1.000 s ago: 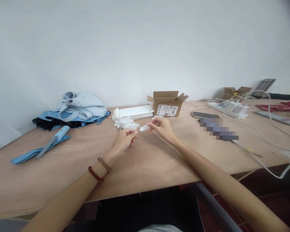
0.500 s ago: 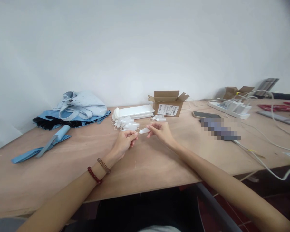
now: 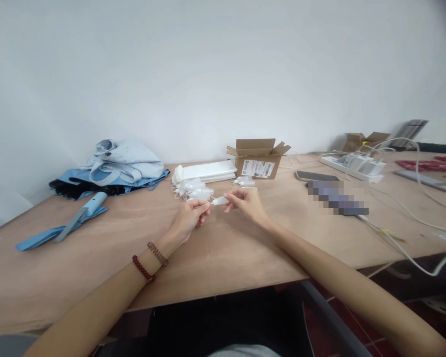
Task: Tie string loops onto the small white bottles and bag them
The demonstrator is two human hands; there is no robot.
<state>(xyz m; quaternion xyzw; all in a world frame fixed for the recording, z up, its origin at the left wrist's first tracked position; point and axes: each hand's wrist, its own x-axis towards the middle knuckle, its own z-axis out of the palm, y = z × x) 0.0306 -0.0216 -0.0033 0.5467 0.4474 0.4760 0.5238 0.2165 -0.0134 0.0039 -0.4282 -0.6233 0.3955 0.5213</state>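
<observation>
My right hand (image 3: 245, 203) is closed in a pinch on a small translucent plastic bottle (image 3: 219, 200), tilted with its white tip toward the left. Facing that tip, my left hand (image 3: 193, 215) has its thumb and forefinger pinched together on what looks like a thin tan cord (image 3: 210, 203); its far end is hidden by the fingers. Just beyond my left hand lies a pile of similar small bottles (image 3: 193, 188) with thin loops of cord. Several more bottles (image 3: 244, 181) lie behind my right hand.
Behind the pile rests a stack of long white cards (image 3: 208, 170), beside an open cardboard box (image 3: 258, 166). A blue umbrella (image 3: 78, 181) with pale cloth is at the left. A phone (image 3: 317, 176), a pixelated dark object (image 3: 334, 198), a power strip (image 3: 353, 168) and cables lie right.
Both hands stay nearly in place, with the bottle and cord still pinched. The whole view has shifted very slightly.
</observation>
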